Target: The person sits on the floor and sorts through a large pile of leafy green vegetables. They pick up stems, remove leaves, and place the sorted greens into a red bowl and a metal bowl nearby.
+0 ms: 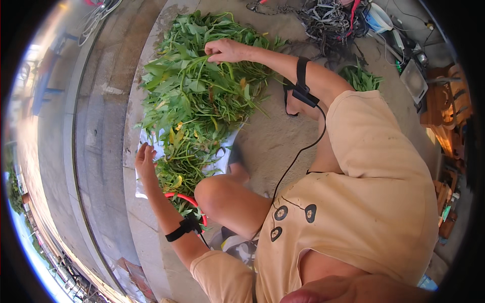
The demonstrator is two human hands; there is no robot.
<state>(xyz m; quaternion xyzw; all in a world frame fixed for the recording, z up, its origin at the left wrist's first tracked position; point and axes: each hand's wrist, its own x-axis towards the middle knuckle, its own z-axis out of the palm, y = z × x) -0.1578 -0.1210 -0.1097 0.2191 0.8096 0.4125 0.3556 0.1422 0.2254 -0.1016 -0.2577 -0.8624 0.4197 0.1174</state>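
A big heap of long-stemmed leafy greens (197,86), like water spinach with a few yellowed leaves, lies in front of me. My right hand (225,51) reaches over its upper part, fingers curled and pinching a green stem among the leaves. At the heap's lower left, my left hand (146,157) is raised with its fingers drawn together; what they hold, if anything, I cannot make out. A white sheet (220,160) shows under the lower greens, close to my bent knee. A red curved rim (192,200) runs beside the greens below my left hand.
A smaller bunch of greens (360,77) lies beyond my right arm. Dark tangled cords (331,22) and a pale basin (379,19) are at the upper right. Wooden furniture (449,108) stands far right. A paved step edge (76,151) runs along the left.
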